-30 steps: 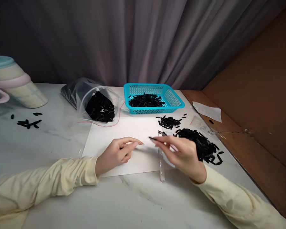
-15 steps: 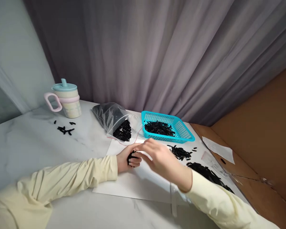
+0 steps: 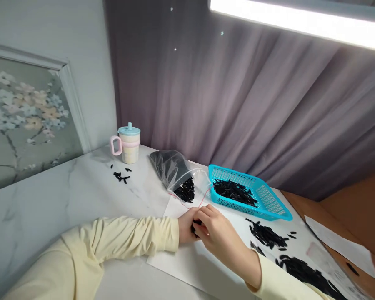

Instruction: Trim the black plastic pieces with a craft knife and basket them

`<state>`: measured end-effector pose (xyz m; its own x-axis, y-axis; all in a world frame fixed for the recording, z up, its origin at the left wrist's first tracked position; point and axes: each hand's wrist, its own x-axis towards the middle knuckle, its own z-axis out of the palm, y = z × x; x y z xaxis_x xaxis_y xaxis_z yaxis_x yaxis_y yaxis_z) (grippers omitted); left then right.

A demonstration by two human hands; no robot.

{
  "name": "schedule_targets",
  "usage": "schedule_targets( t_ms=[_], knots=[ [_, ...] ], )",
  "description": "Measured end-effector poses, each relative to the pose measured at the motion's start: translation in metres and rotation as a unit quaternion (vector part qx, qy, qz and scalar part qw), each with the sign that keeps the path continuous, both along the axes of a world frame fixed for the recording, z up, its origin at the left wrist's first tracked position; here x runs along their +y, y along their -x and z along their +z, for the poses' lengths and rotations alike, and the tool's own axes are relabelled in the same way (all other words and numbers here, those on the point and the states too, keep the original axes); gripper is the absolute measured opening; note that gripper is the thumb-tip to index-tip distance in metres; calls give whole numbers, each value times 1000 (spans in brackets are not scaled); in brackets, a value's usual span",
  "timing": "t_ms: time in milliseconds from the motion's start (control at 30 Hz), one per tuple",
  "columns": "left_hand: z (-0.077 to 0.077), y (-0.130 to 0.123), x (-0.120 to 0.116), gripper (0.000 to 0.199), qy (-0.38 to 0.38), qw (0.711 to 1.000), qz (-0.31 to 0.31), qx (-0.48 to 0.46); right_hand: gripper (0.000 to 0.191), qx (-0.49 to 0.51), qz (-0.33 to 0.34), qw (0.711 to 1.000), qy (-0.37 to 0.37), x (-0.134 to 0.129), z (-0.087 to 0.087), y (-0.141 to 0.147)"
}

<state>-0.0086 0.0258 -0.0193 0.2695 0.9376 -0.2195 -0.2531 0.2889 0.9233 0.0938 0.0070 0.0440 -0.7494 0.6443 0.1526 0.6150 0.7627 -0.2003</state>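
My left hand (image 3: 187,225) is curled round a handful of slender black seeds (image 3: 196,227), which look like sunflower seeds. Over it bends my right hand (image 3: 217,229), its thumb and fingertips closed together at the seeds. What those fingertips pinch, if anything, is hidden. Both hands are above a white sheet of paper (image 3: 187,266). Just behind them, a clear zip bag (image 3: 171,166) lies on its side, its mouth towards me, with more black seeds inside. A blue plastic basket (image 3: 270,200) holding a heap of the same seeds stands behind and to the right.
Two loose seed piles, a nearer one (image 3: 303,268) and a farther one (image 3: 267,235), lie at right. Several seeds (image 3: 121,177) are scattered before a lidded cup (image 3: 130,152) at back left. White paper (image 3: 340,243) and clear plastic (image 3: 337,266) lie at the right edge. A curtain (image 3: 181,104) hangs behind.
The view has tilted up and turned left, bringing in a lamp and a framed picture. My right fingers have come down closer over the left hand, covering more of its seeds.
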Motion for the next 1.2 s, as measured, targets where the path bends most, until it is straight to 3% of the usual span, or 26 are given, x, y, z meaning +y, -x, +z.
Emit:
schedule_targets(
  t_ms=[167,267,367,600,733,833,933,1067,1200],
  knots=[
    [5,1,-2,32,118,986,-74,-94,15,108,-27,992,56,1,0,-10],
    [9,2,-2,23,156,973,-111,-129,12,178,-32,978,106,4,-5,-19],
    [10,3,-2,16,177,965,-129,-145,8,216,-16,970,111,5,-11,-27],
    [12,0,-6,23,160,971,-108,-137,17,214,26,976,-22,4,-18,-30],
    [12,0,-10,24,130,978,-115,-116,16,227,27,973,-21,3,-15,-31],
    [12,1,-12,25,109,980,-132,-104,12,266,-13,964,29,2,-11,-36],
    [13,2,-13,28,91,981,-147,-89,18,329,-75,930,148,0,-7,-44],
    [16,2,-17,30,61,983,-164,-56,28,411,-143,836,333,-9,-4,-61],
    [17,0,-25,34,42,983,-176,-24,31,453,-194,764,416,-25,-11,-82]
  ],
)
